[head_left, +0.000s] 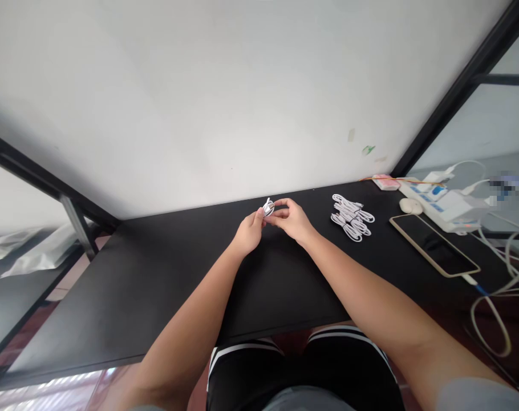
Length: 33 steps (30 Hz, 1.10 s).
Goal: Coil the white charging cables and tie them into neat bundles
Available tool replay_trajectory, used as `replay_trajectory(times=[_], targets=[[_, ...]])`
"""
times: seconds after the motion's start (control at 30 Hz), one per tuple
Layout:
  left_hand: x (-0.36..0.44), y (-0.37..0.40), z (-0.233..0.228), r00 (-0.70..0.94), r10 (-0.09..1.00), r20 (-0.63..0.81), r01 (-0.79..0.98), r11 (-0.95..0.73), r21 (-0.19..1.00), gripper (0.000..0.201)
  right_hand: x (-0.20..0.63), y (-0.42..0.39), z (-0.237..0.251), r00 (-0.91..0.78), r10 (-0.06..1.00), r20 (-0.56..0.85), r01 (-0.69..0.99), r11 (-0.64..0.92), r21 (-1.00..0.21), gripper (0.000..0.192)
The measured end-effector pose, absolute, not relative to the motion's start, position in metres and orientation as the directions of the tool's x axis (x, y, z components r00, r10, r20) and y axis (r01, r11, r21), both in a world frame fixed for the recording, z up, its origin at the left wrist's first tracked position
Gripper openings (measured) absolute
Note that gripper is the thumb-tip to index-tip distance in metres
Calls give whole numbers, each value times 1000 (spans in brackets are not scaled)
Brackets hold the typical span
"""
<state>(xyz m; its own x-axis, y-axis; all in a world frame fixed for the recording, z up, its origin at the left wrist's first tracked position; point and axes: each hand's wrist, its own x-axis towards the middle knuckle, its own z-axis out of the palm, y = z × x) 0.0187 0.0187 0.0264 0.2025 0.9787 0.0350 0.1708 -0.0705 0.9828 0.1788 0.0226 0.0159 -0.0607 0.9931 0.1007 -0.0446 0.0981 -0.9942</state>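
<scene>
Both my hands meet above the middle of the black table, near its far edge. A small coiled white cable is pinched between them. My left hand grips it from the left with thumb and fingers. My right hand holds it from the right, fingers curled over the coil. Most of the cable is hidden by my fingers. To the right of my right hand lies a pile of several bundled white cables on the table.
A phone lies face up at the right, plugged into a cable. Behind it sit a white power strip with chargers, a white mouse and a small pink box. Loose white cords hang off the right edge. A white wall stands behind.
</scene>
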Motion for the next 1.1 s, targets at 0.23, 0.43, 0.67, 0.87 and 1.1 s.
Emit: replay_trajectory(times=[0.23,0.43,0.67,0.87,1.1], targets=[[18,14,33,473,878,-78,-286,236,928,42,191,26,22,-271,936,224,-79,210,-974,33],[10,12,40,579,803,-144,-239,335,911,45,195,26,21,-351,903,249,-73,239,-968,34],[11,11,39,596,789,-148,-176,309,935,48,199,25,24,-428,872,239,-100,217,-971,30],[10,11,38,655,739,-157,-167,345,924,51,202,25,26,-472,847,245,-105,221,-970,52],[10,14,36,664,732,-155,-237,402,884,53,199,27,23,-418,867,272,5,301,-953,34]])
